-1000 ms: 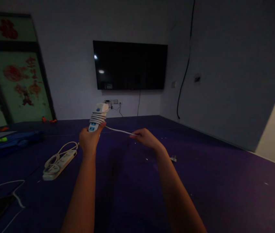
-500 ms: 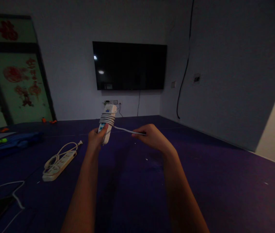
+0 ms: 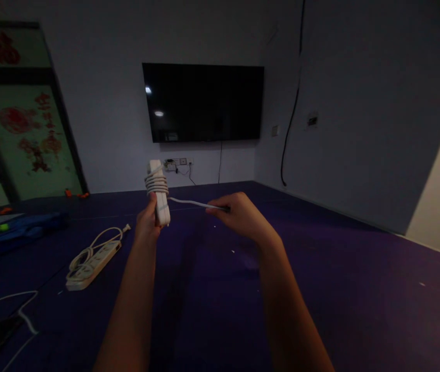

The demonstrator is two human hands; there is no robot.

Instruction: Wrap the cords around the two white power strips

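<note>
My left hand grips the lower end of a white power strip, held upright in front of me, with several turns of its white cord wound around the upper half. A loose stretch of that cord runs rightward from the strip to my right hand, whose fingers pinch it. Both hands are raised above the dark purple floor. The end of the cord is hidden inside my right hand.
A second white power strip with a coiled cord lies on the floor at the left. A blue bag sits further left, another white cable at bottom left. A black TV hangs on the far wall above sockets.
The strip has turned in my left hand so its narrow side faces me, and more cord is wound on. My right hand has moved closer to the strip and slightly up.
</note>
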